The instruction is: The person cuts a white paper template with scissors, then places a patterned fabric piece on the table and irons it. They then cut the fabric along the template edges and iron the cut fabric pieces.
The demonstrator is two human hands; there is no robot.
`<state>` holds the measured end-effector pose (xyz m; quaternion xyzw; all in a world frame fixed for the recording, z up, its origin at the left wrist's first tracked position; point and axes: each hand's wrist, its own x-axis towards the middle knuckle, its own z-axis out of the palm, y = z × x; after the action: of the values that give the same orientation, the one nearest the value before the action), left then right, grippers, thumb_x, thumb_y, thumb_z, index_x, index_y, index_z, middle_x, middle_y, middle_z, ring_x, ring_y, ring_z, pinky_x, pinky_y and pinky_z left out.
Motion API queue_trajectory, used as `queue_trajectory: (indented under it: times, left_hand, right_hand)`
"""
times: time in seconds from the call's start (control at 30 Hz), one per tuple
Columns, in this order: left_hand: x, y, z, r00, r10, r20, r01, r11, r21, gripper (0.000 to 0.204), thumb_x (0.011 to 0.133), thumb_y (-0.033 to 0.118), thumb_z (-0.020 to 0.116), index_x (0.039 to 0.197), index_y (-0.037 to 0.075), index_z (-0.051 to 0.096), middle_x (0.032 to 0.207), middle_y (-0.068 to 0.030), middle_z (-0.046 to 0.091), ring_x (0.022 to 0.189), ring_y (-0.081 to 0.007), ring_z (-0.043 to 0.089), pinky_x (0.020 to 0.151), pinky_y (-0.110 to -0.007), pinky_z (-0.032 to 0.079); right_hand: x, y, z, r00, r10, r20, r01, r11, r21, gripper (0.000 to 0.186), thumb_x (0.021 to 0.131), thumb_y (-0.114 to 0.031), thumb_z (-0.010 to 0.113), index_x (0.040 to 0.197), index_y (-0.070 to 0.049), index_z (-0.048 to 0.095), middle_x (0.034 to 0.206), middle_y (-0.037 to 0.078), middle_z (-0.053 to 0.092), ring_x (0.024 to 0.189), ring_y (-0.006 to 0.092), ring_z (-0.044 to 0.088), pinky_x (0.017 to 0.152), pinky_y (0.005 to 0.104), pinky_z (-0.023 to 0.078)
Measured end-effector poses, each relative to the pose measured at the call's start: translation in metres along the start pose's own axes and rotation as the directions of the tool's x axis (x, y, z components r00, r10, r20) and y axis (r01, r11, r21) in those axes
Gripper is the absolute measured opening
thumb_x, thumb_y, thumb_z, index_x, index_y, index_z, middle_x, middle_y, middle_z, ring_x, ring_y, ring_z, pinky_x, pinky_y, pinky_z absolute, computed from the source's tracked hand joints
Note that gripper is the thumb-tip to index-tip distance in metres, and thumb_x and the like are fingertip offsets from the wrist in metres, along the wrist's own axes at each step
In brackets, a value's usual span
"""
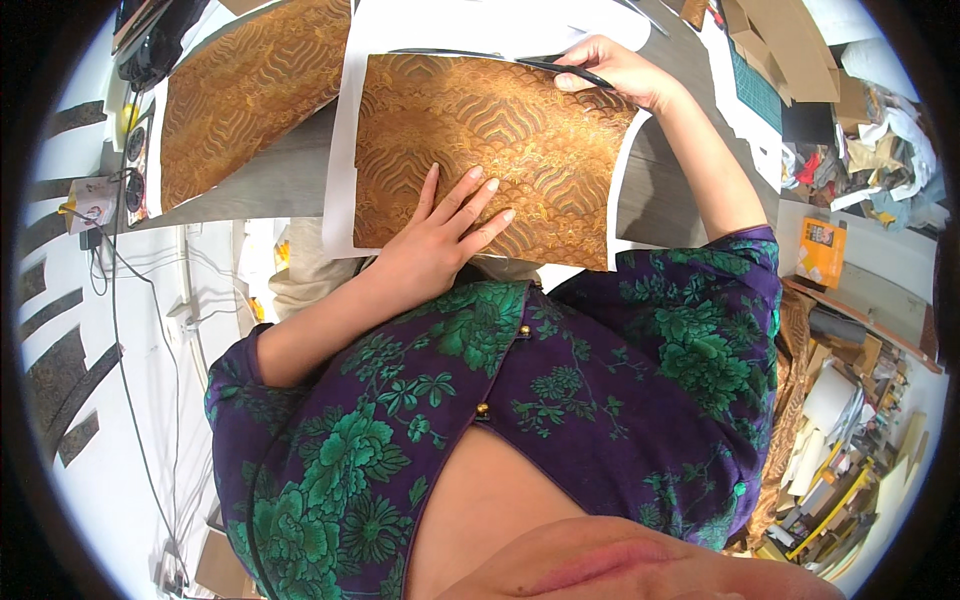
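Observation:
A brown-and-gold patterned piece of fabric [400, 130] lies on a white sheet of paper [343, 165], in front of me on the table. My left hand [432, 235] rests flat on the fabric's lower middle, its fingers spread. At the far edge of the fabric, my right hand [610, 72] is closed round black scissors [565, 68]. The blades run leftward along that edge, partly hidden, so I cannot make out how far apart they are.
Another piece of the same patterned fabric [245, 95] lies at the left on the grey table [275, 180]. A green cutting mat [757, 85] and cardboard [790, 45] are at the far right. Cluttered shelves [840, 450] stand right of me; cables [120, 300] hang at the left.

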<state>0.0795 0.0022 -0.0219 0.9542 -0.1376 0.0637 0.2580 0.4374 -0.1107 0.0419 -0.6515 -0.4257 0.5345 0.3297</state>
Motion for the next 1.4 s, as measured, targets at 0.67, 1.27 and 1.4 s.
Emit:
queue_trajectory:
  times: [0.67, 1.27, 1.4]
  left_hand:
    - [-0.002, -0.001, 0.004, 1.000, 0.021, -0.013, -0.022, 0.999, -0.031, 0.065, 0.088, 0.004, 0.061, 0.151, 0.016, 0.051, 0.159, -0.0201, 0.038, 0.154, -0.0391, 0.026, 0.121, -0.071, 0.017]
    - [-0.007, 0.002, 0.008, 0.999, 0.029, -0.017, -0.029, 1.000, 0.008, 0.063, 0.091, 0.009, 0.057, 0.153, 0.015, 0.048, 0.159, -0.0230, 0.037, 0.154, -0.0414, 0.026, 0.120, -0.072, 0.017]
    - [-0.007, 0.003, 0.006, 1.000, 0.020, -0.014, -0.020, 1.000, 0.009, 0.063, 0.091, 0.009, 0.057, 0.153, 0.014, 0.048, 0.159, -0.0225, 0.036, 0.154, -0.0411, 0.026, 0.120, -0.072, 0.017]
  right_hand:
    - [0.034, 0.008, 0.021, 0.995, -0.093, -0.044, 0.094, 0.996, 0.013, 0.044, 0.090, -0.035, 0.082, 0.114, 0.001, 0.077, 0.087, 0.001, 0.075, 0.075, 0.0058, 0.065, 0.067, 0.0250, 0.055]
    - [0.058, -0.021, 0.039, 1.000, -0.011, 0.027, 0.010, 0.999, 0.040, 0.032, 0.091, -0.030, 0.082, 0.104, -0.001, 0.080, 0.080, -0.004, 0.072, 0.071, 0.0032, 0.059, 0.065, 0.0250, 0.051]
    - [0.062, -0.013, 0.043, 0.996, -0.086, 0.015, 0.086, 0.996, 0.004, 0.037, 0.093, -0.029, 0.080, 0.112, 0.002, 0.077, 0.083, -0.003, 0.072, 0.074, 0.0038, 0.061, 0.067, 0.0251, 0.052]
